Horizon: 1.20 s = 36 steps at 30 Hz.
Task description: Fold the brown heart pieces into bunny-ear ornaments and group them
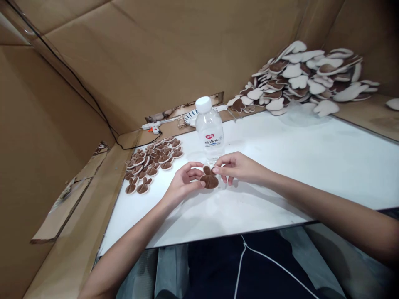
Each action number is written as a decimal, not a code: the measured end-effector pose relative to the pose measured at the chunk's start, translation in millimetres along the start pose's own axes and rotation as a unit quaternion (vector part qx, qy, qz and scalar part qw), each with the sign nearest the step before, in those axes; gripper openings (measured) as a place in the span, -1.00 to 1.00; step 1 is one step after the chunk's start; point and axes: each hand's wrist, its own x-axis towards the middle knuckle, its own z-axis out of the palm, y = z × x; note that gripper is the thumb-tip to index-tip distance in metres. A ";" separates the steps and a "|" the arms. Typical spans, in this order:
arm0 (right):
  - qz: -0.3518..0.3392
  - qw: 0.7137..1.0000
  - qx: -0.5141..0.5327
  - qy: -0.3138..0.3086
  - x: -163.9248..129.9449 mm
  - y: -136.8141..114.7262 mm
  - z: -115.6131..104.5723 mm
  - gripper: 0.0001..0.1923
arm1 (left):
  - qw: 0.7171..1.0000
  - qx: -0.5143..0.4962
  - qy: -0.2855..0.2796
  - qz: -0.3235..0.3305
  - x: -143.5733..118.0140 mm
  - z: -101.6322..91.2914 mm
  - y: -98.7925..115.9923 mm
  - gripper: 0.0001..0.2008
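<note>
My left hand (182, 182) and my right hand (237, 168) meet over the white tabletop (280, 166), both pinching one small brown plush piece (208, 179) with two ear-like lobes on top. The left fingers grip its left edge, the right fingertips its upper right lobe. A clear water bottle (210, 128) with a white cap stands upright just behind the piece.
A cluster of several small brown pieces (152, 162) lies at the left of the table. A big heap of brown and white pieces (308, 77) is piled at the back right. A glue gun (152, 126), a plate (190, 118) and cardboard walls (140, 54) surround the table.
</note>
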 end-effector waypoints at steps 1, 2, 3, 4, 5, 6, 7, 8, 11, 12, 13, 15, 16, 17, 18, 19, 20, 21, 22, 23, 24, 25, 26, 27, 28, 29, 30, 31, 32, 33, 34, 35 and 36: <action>0.004 1.000 -0.008 -0.004 0.8 0.8 0.3 -0.61 | 1.000 0.006 -0.003 -0.005 0.7 0.2 -0.7 -0.56; 0.009 1.000 -0.014 -0.004 1.4 1.3 0.4 -0.60 | 1.000 0.009 -0.003 -0.012 1.4 0.3 -1.2 -0.56; 0.015 1.000 -0.019 0.002 1.7 1.3 0.2 -0.59 | 1.000 0.010 0.003 -0.017 2.1 0.1 -1.4 -0.57; 0.020 1.000 -0.020 0.012 1.8 0.9 -0.2 -0.57 | 1.000 0.008 0.012 -0.021 3.1 -1.0 -1.1 -0.57; 0.024 0.999 -0.019 0.024 1.6 0.1 -0.9 -0.55 | 0.999 0.005 0.023 -0.024 4.4 -3.3 -0.1 -0.56; 0.028 0.999 -0.017 0.036 1.3 -0.9 -1.8 -0.54 | 0.999 0.005 0.036 -0.023 6.1 -7.0 1.5 -0.55; 0.031 0.998 -0.013 0.044 0.8 -2.1 -2.8 -0.54 | 0.999 0.009 0.049 -0.020 8.2 -12.4 3.7 -0.53; 0.034 0.998 -0.010 0.048 0.4 -3.3 -3.8 -0.54 | 0.998 0.019 0.064 -0.013 10.6 -19.6 6.3 -0.51; 0.050 0.997 -0.012 0.052 -0.7 -5.4 -6.3 -0.54 | 0.989 0.087 0.122 0.012 17.8 -50.2 15.4 -0.51; 0.055 0.997 -0.014 0.052 -0.9 -5.4 -6.9 -0.53 | 0.982 0.123 0.142 0.010 19.4 -62.2 18.4 -0.53; 0.057 0.997 -0.016 0.052 -1.0 -5.0 -7.6 -0.53 | 0.974 0.159 0.161 0.007 20.2 -74.4 21.2 -0.55; 0.062 0.997 -0.022 0.051 -1.1 -3.5 -8.8 -0.52 | 0.964 0.187 0.189 0.005 19.1 -97.0 26.3 -0.58; 0.067 0.996 -0.027 0.053 -1.1 -2.6 -9.4 -0.51 | 0.960 0.198 0.197 -0.002 17.4 -106.7 28.7 -0.59; 0.074 0.995 -0.033 0.054 -1.0 -1.6 -10.1 -0.50 | 0.958 0.206 0.201 -0.011 15.1 -115.0 31.1 -0.59; 0.082 0.994 -0.040 0.054 -0.9 -0.8 -10.7 -0.49 | 0.955 0.214 0.203 -0.022 12.4 -121.8 33.5 -0.59; 0.087 0.994 -0.045 0.055 -0.8 -0.1 -11.3 -0.48 | 0.953 0.220 0.204 -0.034 9.7 -127.4 35.9 -0.59; 0.089 0.993 -0.049 0.053 -0.6 0.6 -11.9 -0.48 | 0.951 0.225 0.205 -0.043 7.1 -131.7 38.3 -0.59; 0.089 0.993 -0.051 0.052 -0.4 1.1 -12.5 -0.48 | 0.950 0.229 0.208 -0.051 4.7 -135.3 40.7 -0.58; 0.085 0.994 -0.051 0.050 -0.1 1.8 -13.1 -0.48 | 0.948 0.232 0.212 -0.056 2.7 -138.2 43.0 -0.58; 0.082 0.994 -0.049 0.048 0.2 2.5 -13.7 -0.48 | 0.946 0.234 0.218 -0.061 1.1 -141.0 45.0 -0.57; 0.081 0.994 -0.049 0.046 0.6 3.4 -14.3 -0.48 | 0.944 0.235 0.225 -0.065 -0.1 -143.7 46.7 -0.57; 0.083 0.994 -0.049 0.044 0.9 4.4 -15.0 -0.48 | 0.941 0.236 0.233 -0.069 -0.9 -146.7 48.0 -0.57; 0.086 0.994 -0.051 0.043 1.1 5.4 -15.6 -0.48 | 0.938 0.236 0.242 -0.073 -1.4 -149.8 48.7 -0.57; 0.092 0.993 -0.053 0.042 1.3 6.3 -16.1 -0.47 | 0.935 0.236 0.253 -0.077 -1.8 -153.2 48.9 -0.58; 0.097 0.993 -0.055 0.042 1.3 6.7 -16.4 -0.47 | 0.932 0.236 0.263 -0.082 -1.9 -156.6 48.6 -0.59; 0.100 0.993 -0.056 0.042 1.1 6.7 -16.5 -0.47 | 0.929 0.235 0.273 -0.086 -2.0 -160.1 47.9 -0.61; 0.101 0.992 -0.056 0.043 0.8 6.0 -16.2 -0.48 | 0.926 0.234 0.283 -0.090 -2.1 -163.3 46.7 -0.63; 0.100 0.992 -0.056 0.044 0.4 4.7 -15.7 -0.48 | 0.924 0.232 0.290 -0.094 -2.2 -166.3 45.4 -0.65; 0.098 0.993 -0.057 0.045 -0.1 2.9 -15.0 -0.48 | 0.921 0.232 0.297 -0.096 -2.3 -168.9 43.9 -0.67; 0.096 0.993 -0.057 0.046 -0.7 0.7 -14.2 -0.48 | 0.919 0.232 0.302 -0.097 -2.5 -171.1 42.4 -0.69; 0.097 0.993 -0.057 0.047 -1.3 -1.4 -13.4 -0.48 | 0.917 0.235 0.307 -0.096 -2.7 -173.0 41.1 -0.71; 0.099 0.992 -0.057 0.046 -1.8 -3.5 -12.6 -0.48 | 0.914 0.240 0.313 -0.093 -2.9 -174.7 39.9 -0.72; 0.101 0.992 -0.056 0.046 -2.2 -5.2 -12.1 -0.48 | 0.910 0.247 0.320 -0.089 -3.1 -176.1 39.1 -0.73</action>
